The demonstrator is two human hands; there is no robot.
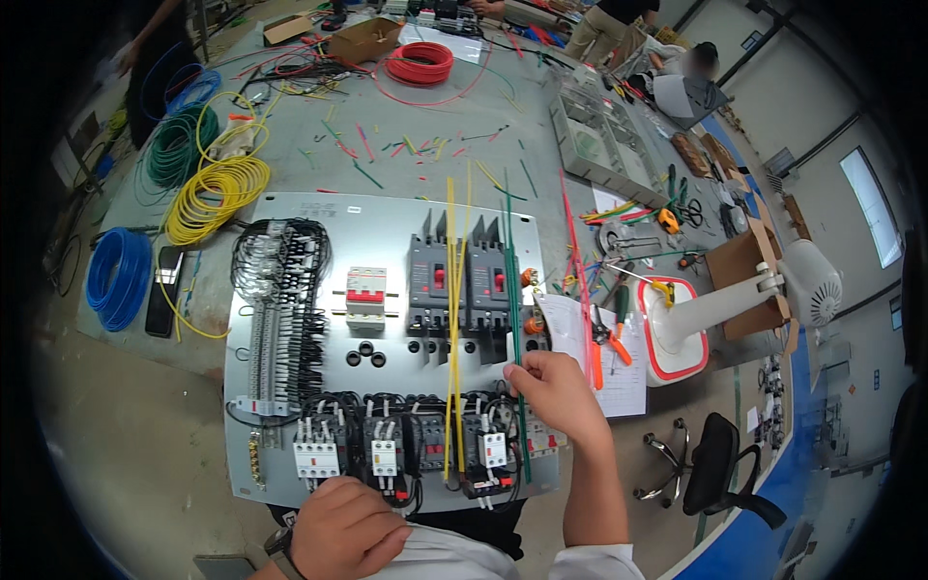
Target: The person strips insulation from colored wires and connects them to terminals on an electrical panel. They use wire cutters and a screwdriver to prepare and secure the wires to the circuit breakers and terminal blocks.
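A metal mounting panel (pixel 290 207) fitted with electrical parts lies on the table before me. Thumb and fingers of my right hand (pixel 561 391) are pinched at the long green wires (pixel 515 319), which run lengthwise over the panel's right side. Beside them, yellow wires (pixel 453 329) cross over two dark circuit breakers (pixel 425 280). My left hand (pixel 350 532), its fingers curled, is at the panel's near edge by a contactor with a white top (pixel 316 459). Its palm is hidden, so I cannot see whether it holds anything.
Coils of yellow wire (pixel 217 198), blue wire (pixel 118 280) and red wire (pixel 419 64) lie on the table, with a phone (pixel 164 290) at left. Orange-handled pliers (pixel 611 340) rest on paper by a white fan (pixel 677 324). Other people stand or sit farther off.
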